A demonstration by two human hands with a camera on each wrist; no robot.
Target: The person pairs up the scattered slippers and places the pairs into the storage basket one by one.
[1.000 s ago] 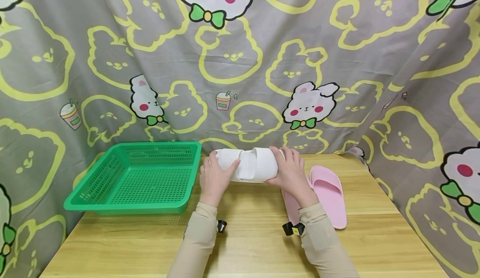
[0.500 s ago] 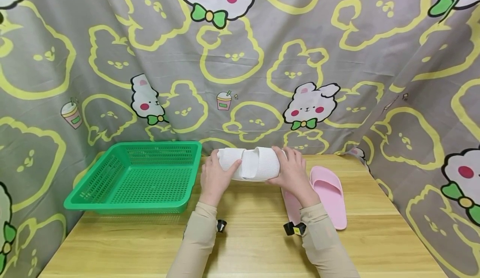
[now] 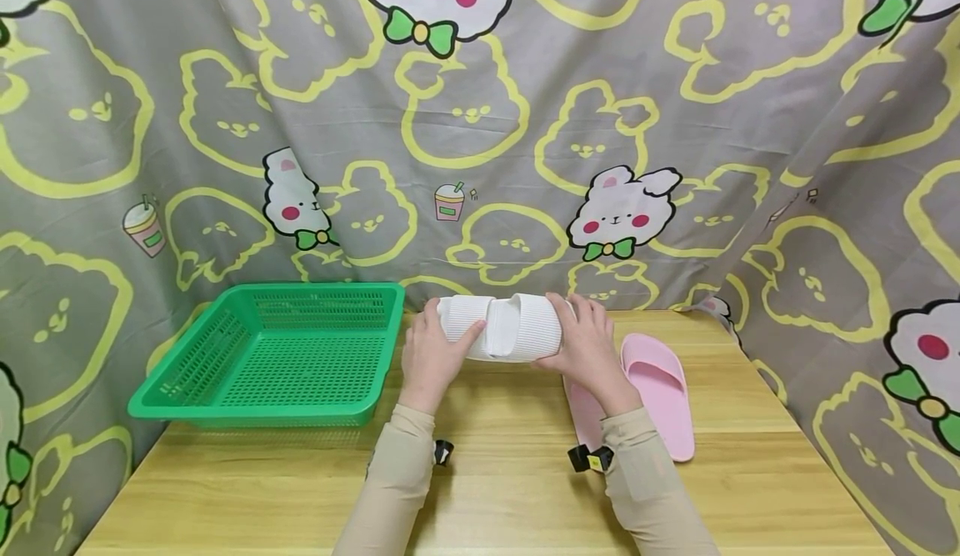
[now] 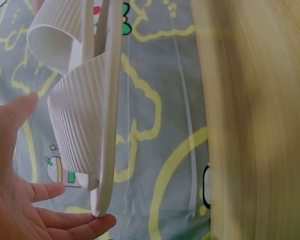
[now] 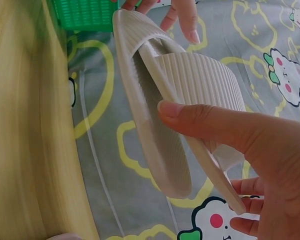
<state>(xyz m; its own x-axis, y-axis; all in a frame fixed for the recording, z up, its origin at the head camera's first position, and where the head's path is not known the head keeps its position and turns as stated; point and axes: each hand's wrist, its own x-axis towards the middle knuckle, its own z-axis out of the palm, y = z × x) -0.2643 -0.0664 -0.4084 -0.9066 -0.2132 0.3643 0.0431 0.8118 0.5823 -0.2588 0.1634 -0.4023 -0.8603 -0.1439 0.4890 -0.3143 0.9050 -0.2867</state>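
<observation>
Past the middle of the table, a pair of white ribbed slippers [image 3: 540,331] lies sideways between my two hands, raised off the tabletop. In the right wrist view the two slippers [image 5: 200,75] sit fitted into each other, soles angled apart at one end. My left hand [image 3: 435,356] holds the left end; in the left wrist view its fingertips [image 4: 102,222] support a slipper's tip. At the other end my right hand [image 3: 588,348] grips the pair, its thumb [image 5: 190,115] pressed across a sole's edge. Under the right forearm, pink slippers [image 3: 663,406] rest on the table, one partly covered.
A green perforated plastic basket [image 3: 255,414] stands at the left of the wooden table [image 3: 510,489]. Behind and along the sides hangs a grey curtain [image 3: 480,239] with cartoon prints. Each wrist wears a small black camera mount [image 3: 588,458].
Both hands and the white slippers have shifted slightly to the right. The grip on both ends stays the same, and the basket and pink slippers are unmoved.
</observation>
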